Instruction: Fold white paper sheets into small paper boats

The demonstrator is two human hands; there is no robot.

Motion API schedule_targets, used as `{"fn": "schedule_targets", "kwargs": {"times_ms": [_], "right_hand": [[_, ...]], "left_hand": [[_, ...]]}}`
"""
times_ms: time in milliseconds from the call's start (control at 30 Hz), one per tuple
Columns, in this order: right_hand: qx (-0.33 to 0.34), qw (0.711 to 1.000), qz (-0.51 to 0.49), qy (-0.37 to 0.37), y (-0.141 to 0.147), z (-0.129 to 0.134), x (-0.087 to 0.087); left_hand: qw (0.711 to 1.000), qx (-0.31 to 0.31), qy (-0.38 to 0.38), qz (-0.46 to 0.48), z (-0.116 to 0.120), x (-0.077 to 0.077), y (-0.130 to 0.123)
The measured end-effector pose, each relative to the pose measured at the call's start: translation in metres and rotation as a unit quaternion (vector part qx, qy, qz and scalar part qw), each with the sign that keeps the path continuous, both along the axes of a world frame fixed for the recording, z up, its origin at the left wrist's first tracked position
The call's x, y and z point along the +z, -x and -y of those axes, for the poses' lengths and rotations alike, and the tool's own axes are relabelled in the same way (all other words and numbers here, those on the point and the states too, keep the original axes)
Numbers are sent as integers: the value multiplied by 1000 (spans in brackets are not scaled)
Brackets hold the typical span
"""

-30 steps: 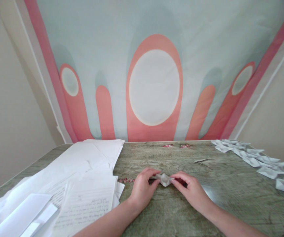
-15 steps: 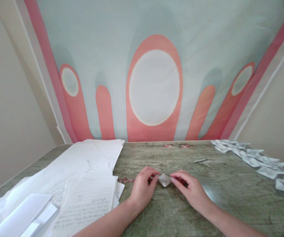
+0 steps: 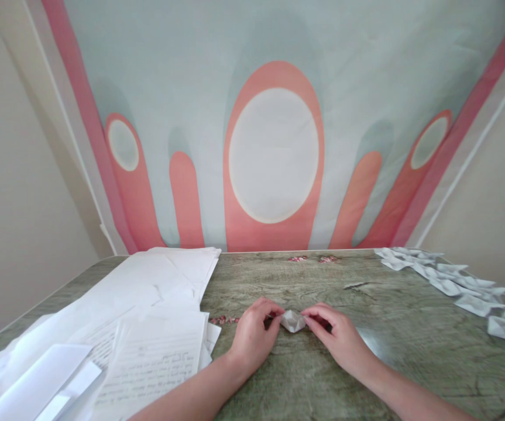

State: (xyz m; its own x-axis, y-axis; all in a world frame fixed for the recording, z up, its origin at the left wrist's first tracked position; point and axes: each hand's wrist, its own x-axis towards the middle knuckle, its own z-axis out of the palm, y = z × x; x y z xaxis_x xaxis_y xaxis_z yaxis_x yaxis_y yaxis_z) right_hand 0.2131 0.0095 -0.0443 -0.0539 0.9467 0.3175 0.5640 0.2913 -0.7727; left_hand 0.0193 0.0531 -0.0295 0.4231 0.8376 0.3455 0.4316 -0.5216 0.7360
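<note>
A small folded paper boat (image 3: 293, 321), whitish grey, is held between my two hands just above or on the wood-grained table (image 3: 335, 374); I cannot tell if it touches the surface. My left hand (image 3: 258, 327) pinches its left tip between thumb and fingers. At the opposite tip, my right hand (image 3: 333, 327) pinches in the same way. The fingertips cover both ends of the boat, while its middle shows between them.
Several folded paper boats (image 3: 447, 280) lie in a row along the table's right side. To the left spreads a pile of white paper sheets (image 3: 160, 275), with handwritten pages (image 3: 151, 362) and folded strips (image 3: 48, 383) on top. A printed backdrop (image 3: 274, 234) stands behind the table.
The middle of the paper boat looks slightly wider and more opened out. Both hands keep their pinch in nearly the same place.
</note>
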Motion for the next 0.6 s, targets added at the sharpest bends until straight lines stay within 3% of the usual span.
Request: {"fn": "schedule_targets", "kwargs": {"times_ms": [600], "right_hand": [[-13, 999, -45, -26, 0, 0, -5]], "left_hand": [[1000, -6, -6, 28, 1, -2, -1]]}}
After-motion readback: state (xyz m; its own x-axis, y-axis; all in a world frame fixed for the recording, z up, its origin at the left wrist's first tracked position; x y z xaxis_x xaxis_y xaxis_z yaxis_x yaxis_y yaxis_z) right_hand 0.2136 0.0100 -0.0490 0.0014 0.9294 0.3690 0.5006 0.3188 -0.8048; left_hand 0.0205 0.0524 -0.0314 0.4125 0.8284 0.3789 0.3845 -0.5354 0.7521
